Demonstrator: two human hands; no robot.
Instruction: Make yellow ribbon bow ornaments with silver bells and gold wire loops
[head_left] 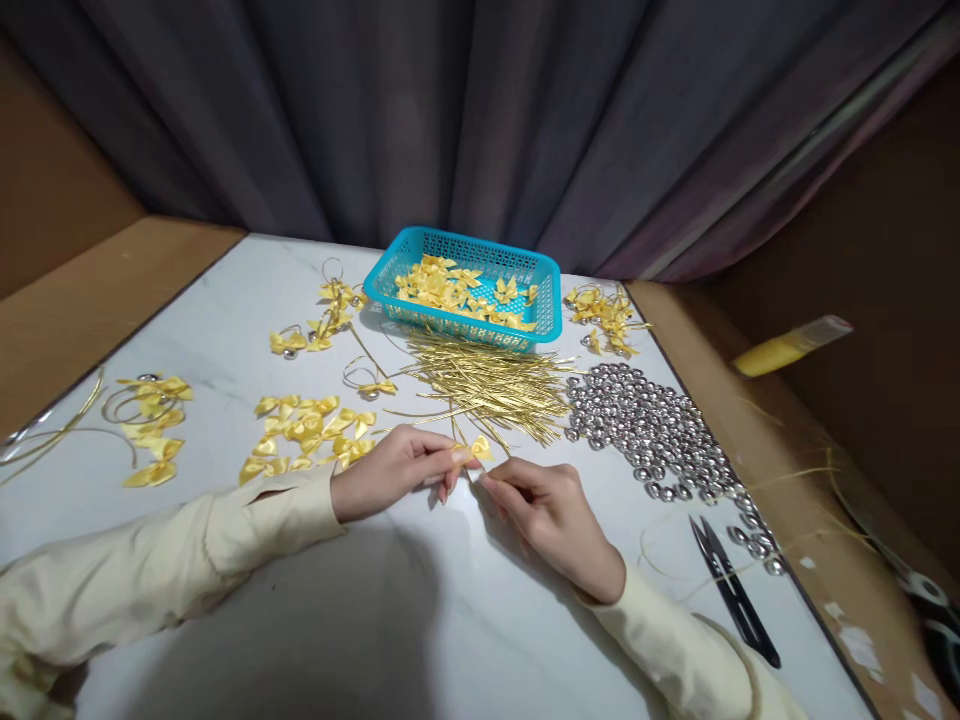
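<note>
A yellow ribbon bow (481, 447) sits between the fingertips of my left hand (409, 468), which pinches it above the middle of the table. My right hand (551, 515) is closed close beside it, thumb and finger pinching a small white piece (474, 475) at the bow's lower edge; what this piece is, I cannot make out. Just beyond both hands lies a loose pile of gold wire ties (487, 385). More yellow bows (307, 430) are spread out left of my left hand. A wire ring with a bow (367, 385) rests behind it.
At the back stands a blue plastic basket (551, 300) holding yellow bows. Many silver bells (645, 425) cover the right side, with black thread snips (735, 595) nearer me. Finished-looking bow clusters (607, 315) lie back right, others (156, 420) left. Brown boards and a dark curtain (390, 120) border the table.
</note>
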